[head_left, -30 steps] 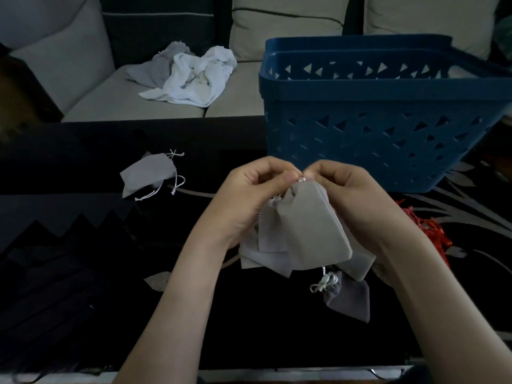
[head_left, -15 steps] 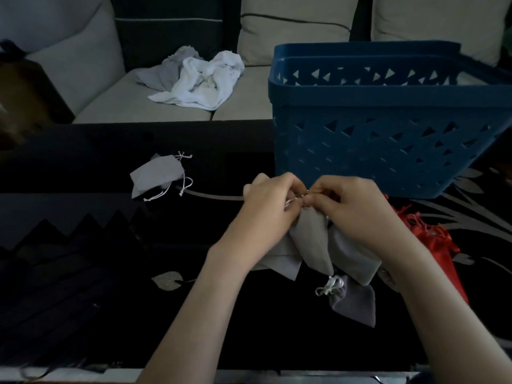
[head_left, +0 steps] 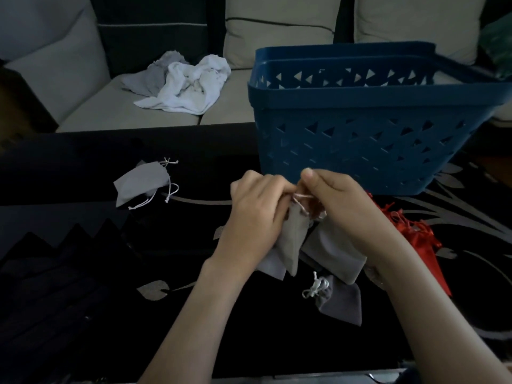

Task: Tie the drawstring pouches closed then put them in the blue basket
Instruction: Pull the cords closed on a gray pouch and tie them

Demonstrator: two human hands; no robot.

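Several drawstring pouches lie on a dark table point(head_left: 83, 245) with a pale leaf pattern. Farthest left, at about ten o'clock from the hands, a loose grey pouch point(head_left: 142, 184) lies flat, its white cords trailing untied. Beyond it, at eleven o'clock, a crumpled white cloth point(head_left: 188, 87) sits on a sofa point(head_left: 91, 106). At the centre, the left hand point(head_left: 256, 214) has its fingers curled round the neck of the held pouch point(head_left: 293, 239), which hangs grey and bunched below the knuckles. The right hand point(head_left: 340, 206) meets it at the pouch mouth, thumb up and fingers curled, pinching the white drawstring point(head_left: 300, 200). Under the right wrist lies a flat grey pouch point(head_left: 332, 253). At five o'clock a dark grey pouch point(head_left: 338, 300) lies with its cord in a knot. The blue basket point(head_left: 374, 134) stands at one o'clock, just behind the hands. Red pouches point(head_left: 410, 231) lie at three o'clock, partly hidden by the right forearm.
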